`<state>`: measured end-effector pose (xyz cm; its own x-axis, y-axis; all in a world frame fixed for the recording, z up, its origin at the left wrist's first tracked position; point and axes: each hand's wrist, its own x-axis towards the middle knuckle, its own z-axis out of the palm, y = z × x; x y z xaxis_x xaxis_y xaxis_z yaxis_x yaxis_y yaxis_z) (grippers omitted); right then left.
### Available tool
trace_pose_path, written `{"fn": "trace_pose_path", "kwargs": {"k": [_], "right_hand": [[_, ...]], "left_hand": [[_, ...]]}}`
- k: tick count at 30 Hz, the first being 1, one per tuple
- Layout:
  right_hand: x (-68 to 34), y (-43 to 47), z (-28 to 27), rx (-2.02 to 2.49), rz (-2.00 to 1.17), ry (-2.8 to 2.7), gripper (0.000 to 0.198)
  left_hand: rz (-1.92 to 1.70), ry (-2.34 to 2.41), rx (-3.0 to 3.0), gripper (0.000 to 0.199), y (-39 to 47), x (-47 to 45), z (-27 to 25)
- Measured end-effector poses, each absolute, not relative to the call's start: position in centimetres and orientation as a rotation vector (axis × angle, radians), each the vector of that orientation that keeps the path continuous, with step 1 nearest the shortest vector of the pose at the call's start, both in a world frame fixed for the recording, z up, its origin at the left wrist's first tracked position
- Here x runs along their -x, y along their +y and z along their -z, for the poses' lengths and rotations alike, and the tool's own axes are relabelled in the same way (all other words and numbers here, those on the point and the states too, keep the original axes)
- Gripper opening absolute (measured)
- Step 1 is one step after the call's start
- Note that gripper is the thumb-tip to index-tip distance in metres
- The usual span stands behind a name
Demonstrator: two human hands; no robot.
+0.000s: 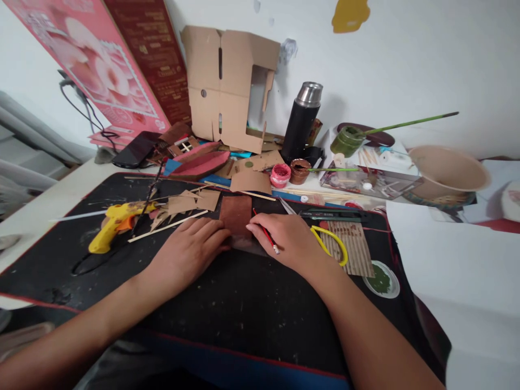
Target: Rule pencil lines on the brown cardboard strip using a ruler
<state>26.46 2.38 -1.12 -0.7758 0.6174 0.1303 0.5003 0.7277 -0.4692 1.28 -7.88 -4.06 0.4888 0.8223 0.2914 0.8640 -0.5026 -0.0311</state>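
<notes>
A reddish-brown rectangular piece (236,212), looking like painted card, lies on the black mat between my hands. My right hand (284,238) is closed around a red pencil (266,233), its white eraser end toward me and its tip near the piece's right edge. My left hand (199,241) lies palm down at the piece's left edge, fingers extended and close together. Along the piece's near edge runs a clear strip (252,245), maybe a ruler, partly hidden by both hands. Yellow-handled scissors (344,253) rest beside my right wrist.
A yellow glue gun (101,235) lies left, near cardboard scraps (209,200) and thin sticks. Behind stand paint jars (280,175), a black thermos (300,124) and a cardboard sheet (235,86). Corrugated card (353,249), a cutter knife (333,215) and a green-paint lid (394,284) lie right.
</notes>
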Motion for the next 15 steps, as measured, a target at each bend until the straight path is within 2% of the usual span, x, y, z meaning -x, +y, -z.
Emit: {"fn": "trace_pose_path", "kwargs": {"k": [7, 15], "right_hand": [[-26.6, 2.3, 1.0, 0.882, -0.615, -2.647, 0.030], [-27.1, 3.0, 0.9, 0.981, -0.418, -2.714, 0.033]], "left_hand": [[0.504, -1.547, 2.553, 0.027, -8.2, -1.7, 3.6], [0.475, -1.472, 2.512, 0.021, -8.0, -3.7, 2.9]]}}
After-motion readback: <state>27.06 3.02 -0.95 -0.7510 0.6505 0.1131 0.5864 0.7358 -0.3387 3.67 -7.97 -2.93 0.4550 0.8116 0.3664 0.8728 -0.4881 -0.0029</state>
